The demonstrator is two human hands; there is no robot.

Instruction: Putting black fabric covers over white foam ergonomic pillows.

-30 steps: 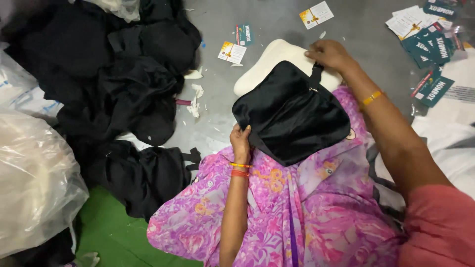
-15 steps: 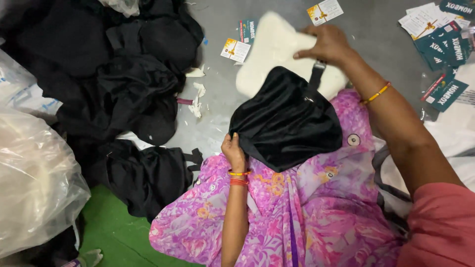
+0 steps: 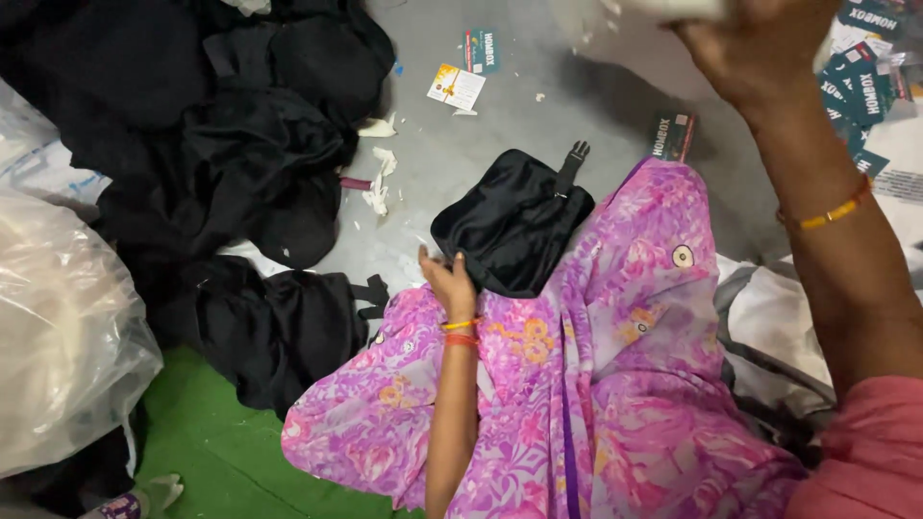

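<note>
A person sits on a grey floor (image 3: 500, 154) with a black pouch (image 3: 510, 231) resting on the knee of a pink-and-purple floral garment (image 3: 615, 384). The left hand (image 3: 448, 282) lies at the pouch's near-left corner, fingertips touching its edge; the fingers look loosely curled, and whether they pinch the fabric cannot be made out from here. The right hand (image 3: 764, 48) is raised high at the top of the view, well apart from the pouch, up and to the right of it; its grip is closed around something pale (image 3: 673, 8) that is mostly cut off by the frame edge, too little of it showing to say what it is.

The pouch's long axis runs on a diagonal, from the left hand at the lower left up toward a black strap with a plastic buckle (image 3: 574, 157) at the upper right. That buckle end points toward the raised right hand, yet the left hand is by far the nearer of the two.

To the left, a heap of black fabric pieces (image 3: 260, 144) spreads over the floor, with a clear plastic bag (image 3: 67, 336) bulging beside it over a green strip of flooring (image 3: 212, 452). Printed card tags (image 3: 457, 86) and scraps of white paper (image 3: 377, 183) lie scattered beyond the pouch, with more dark green cards (image 3: 860, 91) stacked at the far right.
</note>
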